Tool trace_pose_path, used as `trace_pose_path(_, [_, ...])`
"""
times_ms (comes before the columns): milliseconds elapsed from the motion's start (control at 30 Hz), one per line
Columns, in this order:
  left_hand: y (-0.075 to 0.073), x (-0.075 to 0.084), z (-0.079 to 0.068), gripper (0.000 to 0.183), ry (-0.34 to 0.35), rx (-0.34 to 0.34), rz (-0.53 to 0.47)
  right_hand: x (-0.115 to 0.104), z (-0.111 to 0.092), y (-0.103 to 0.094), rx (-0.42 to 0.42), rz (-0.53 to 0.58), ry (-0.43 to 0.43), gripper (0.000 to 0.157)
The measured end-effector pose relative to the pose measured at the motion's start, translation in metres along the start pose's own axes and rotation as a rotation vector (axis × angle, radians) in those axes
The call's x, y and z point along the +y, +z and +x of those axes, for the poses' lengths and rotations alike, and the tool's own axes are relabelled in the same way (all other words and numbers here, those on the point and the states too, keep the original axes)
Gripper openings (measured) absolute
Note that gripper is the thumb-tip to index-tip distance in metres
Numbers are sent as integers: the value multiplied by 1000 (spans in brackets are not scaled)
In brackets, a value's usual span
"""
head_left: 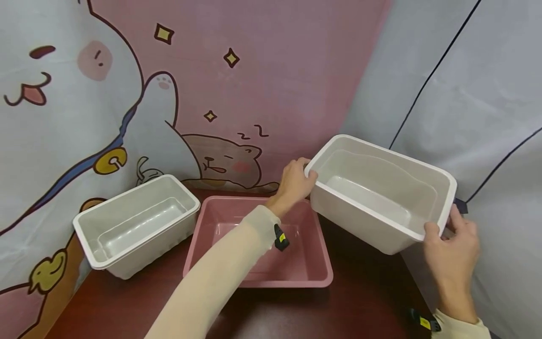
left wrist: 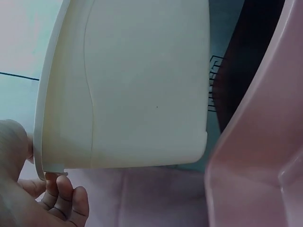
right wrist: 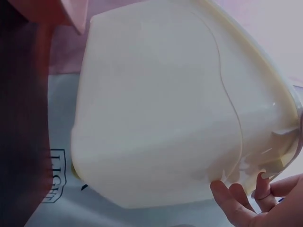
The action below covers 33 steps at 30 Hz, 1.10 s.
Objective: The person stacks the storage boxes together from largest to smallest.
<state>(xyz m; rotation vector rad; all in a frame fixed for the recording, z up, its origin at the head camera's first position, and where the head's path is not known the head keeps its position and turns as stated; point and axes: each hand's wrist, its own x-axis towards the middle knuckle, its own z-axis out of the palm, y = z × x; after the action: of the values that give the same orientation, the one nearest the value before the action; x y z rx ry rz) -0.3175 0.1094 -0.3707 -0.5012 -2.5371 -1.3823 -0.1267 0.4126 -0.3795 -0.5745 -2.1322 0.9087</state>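
Both hands hold up a white plastic bin (head_left: 364, 207), tilted, at the right end of the table. My left hand (head_left: 294, 181) grips its left end, thumb over the rim and fingers curled under the lip, as the left wrist view also shows. At the opposite end my right hand (head_left: 453, 245) pinches the rim, thumb on top. In the right wrist view its fingers (right wrist: 232, 203) are bent against the end wall. The inside of the bin shows no contents. Beneath my left forearm lies a pink tray (head_left: 315, 249), partly covered by the sleeve.
A second white bin (head_left: 139, 226) stands tilted at the left of the dark red table (head_left: 288, 310). Behind the table hangs a cloth printed with cartoon animals (head_left: 279, 70), and a pale cloth (head_left: 478, 103) hangs on the right, close to the held bin.
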Motion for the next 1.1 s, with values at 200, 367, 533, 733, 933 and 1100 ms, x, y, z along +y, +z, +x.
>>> trace_pose_path(200, [-19, 6, -5, 46, -30, -2, -15, -7, -1, 0, 9, 100, 7, 66])
trace_pose_path(367, [-36, 6, -12, 40, -46, -3, -51, -12, -4, 1, -4, 143, 4, 63])
trace_pose_path(533, [-53, 5, -19, 39, -47, -13, -66, -18, -7, 3, -49, 185, 26, 62])
trace_pose_path(733, [-73, 1, -34, 50, -71, -58, -112, -28, -13, 8, -141, 198, 80, 66])
trace_pose_path(933, [-96, -9, -53, 63, -45, -71, -109, -39, -20, 17, -239, 191, 57, 72])
trace_pose_path(1100, [-114, -22, -67, 67, -29, -48, -81, -48, -27, 28, -285, 233, 26, 74])
